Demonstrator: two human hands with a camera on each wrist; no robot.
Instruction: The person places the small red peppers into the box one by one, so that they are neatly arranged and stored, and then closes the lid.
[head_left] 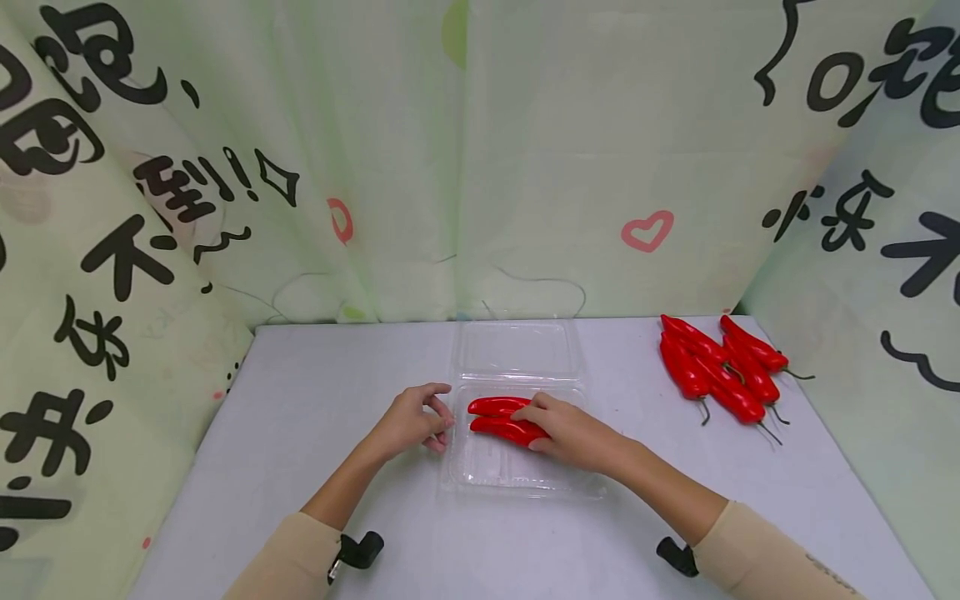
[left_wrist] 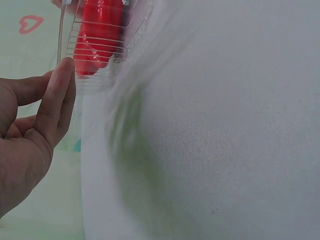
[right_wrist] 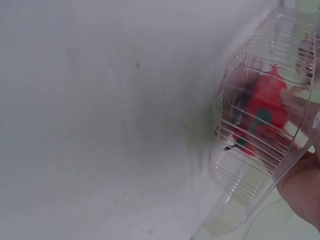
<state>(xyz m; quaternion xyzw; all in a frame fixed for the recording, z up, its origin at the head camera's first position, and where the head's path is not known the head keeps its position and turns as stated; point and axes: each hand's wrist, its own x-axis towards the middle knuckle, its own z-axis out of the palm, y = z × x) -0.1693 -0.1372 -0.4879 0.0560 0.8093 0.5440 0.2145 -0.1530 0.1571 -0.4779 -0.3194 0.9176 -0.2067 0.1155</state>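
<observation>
Two red chili peppers lie side by side in a clear plastic clamshell box, its lid folded back behind it. My right hand reaches inside from the right and grips the nearer pepper at its stem end, which the fingers partly cover. Through the ribbed wall in the right wrist view, a green stem cap shows on a pepper. At the box's left edge is my left hand, fingers loosely bent and holding nothing. In the left wrist view its fingertips are by the box wall.
A pile of several red chili peppers with dark stems lies at the table's back right. The white table is enclosed by printed curtains at the back and both sides.
</observation>
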